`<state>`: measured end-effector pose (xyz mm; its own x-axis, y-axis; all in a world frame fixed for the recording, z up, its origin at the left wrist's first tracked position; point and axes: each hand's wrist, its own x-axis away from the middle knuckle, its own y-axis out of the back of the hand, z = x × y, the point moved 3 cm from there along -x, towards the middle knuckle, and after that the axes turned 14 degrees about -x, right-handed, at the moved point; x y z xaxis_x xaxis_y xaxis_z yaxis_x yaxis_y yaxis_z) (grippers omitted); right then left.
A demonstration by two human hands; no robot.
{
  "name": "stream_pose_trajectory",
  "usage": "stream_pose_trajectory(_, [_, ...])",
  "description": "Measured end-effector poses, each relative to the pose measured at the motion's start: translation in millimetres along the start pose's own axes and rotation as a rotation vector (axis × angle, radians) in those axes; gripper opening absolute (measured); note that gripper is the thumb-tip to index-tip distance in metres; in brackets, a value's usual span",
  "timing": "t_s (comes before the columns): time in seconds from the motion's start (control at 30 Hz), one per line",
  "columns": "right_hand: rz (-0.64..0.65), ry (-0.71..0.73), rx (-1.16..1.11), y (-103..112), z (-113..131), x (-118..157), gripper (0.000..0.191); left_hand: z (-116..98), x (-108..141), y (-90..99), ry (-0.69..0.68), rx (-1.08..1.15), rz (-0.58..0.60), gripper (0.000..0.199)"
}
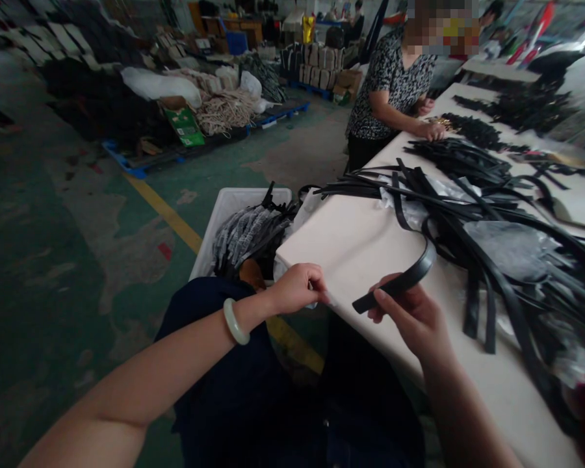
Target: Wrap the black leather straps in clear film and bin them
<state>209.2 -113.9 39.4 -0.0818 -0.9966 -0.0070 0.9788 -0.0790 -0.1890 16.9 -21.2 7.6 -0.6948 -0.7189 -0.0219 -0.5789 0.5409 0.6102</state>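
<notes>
My right hand (pixel 414 315) pinches a black strap (pixel 414 270) near its end, thumb on top. The strap's free end points left, and its length curls up and back to the heap of black straps (pixel 472 214) on the table. My left hand (pixel 299 286), with a pale green bangle on the wrist, is at the table's near left edge, fingers pinched together. A small whitish, see-through bit shows by its fingertips; what it is cannot be made out. The two hands are apart.
A white bin (pixel 209 240) of bundled black and grey straps stands left of the cream-topped table (pixel 341 234). Clear plastic bags (pixel 511 247) lie among the straps. Across the table edge a person (pixel 394 91) handles small dark pieces. Loaded blue pallets (pixel 136 170) stand beyond.
</notes>
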Motion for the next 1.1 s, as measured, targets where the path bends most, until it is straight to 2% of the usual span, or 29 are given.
stream_pose_trajectory(0.2, [0.071,0.05,0.483,-13.4,9.7,-0.5,0.017,-2.3,-4.1,-4.5,0.034,-0.036,0.106,0.013])
stream_pose_trajectory(0.3, [0.081,0.044,0.558,-17.9,7.0,-6.2,0.019,-2.5,-5.5,-6.3,0.015,-0.024,0.138,0.013])
stream_pose_trajectory(0.53, [0.086,0.012,0.441,-21.8,-5.5,-13.0,0.019,-2.1,-5.9,-9.4,-0.016,-0.004,0.213,0.02])
stream_pose_trajectory(0.7, [-0.018,-0.008,0.267,-25.8,-26.2,-11.5,0.024,-4.4,-4.6,-11.5,-0.126,0.019,0.259,0.02])
stream_pose_trajectory(0.77, [-0.035,-0.083,0.088,-24.8,-34.9,-15.1,0.03,-2.0,-3.0,-14.2,-0.086,0.035,0.298,0.026])
stream_pose_trajectory(0.83, [-0.111,-0.136,-0.11,-20.2,-40.3,-19.9,0.037,0.9,-0.3,-18.7,0.004,0.102,0.374,0.032])
stream_pose_trajectory(0.9, [-0.226,-0.101,-0.182,-15.1,-41.4,-21.8,0.04,2.1,2.3,-23.6,0.087,0.216,0.441,0.037])
stream_pose_trajectory(0.93, [-0.243,-0.069,-0.15,-14.8,-41.2,-21.0,0.039,2.0,3.1,-25.5,0.121,0.282,0.455,0.038])
stream_pose_trajectory(0.97, [-0.207,-0.057,-0.095,-16.7,-41.6,-19.6,0.037,1.9,3.4,-26.7,0.148,0.34,0.447,0.04])
stream_pose_trajectory(1.03, [-0.054,-0.109,-0.017,-23.8,-45.4,-16.4,0.032,1.3,2.9,-27.6,0.17,0.411,0.399,0.042])
stream_pose_trajectory(1.1, [0.033,-0.208,-0.131,-26.6,-50.5,-17.3,0.032,1.1,2.3,-27.6,0.179,0.428,0.366,0.041])
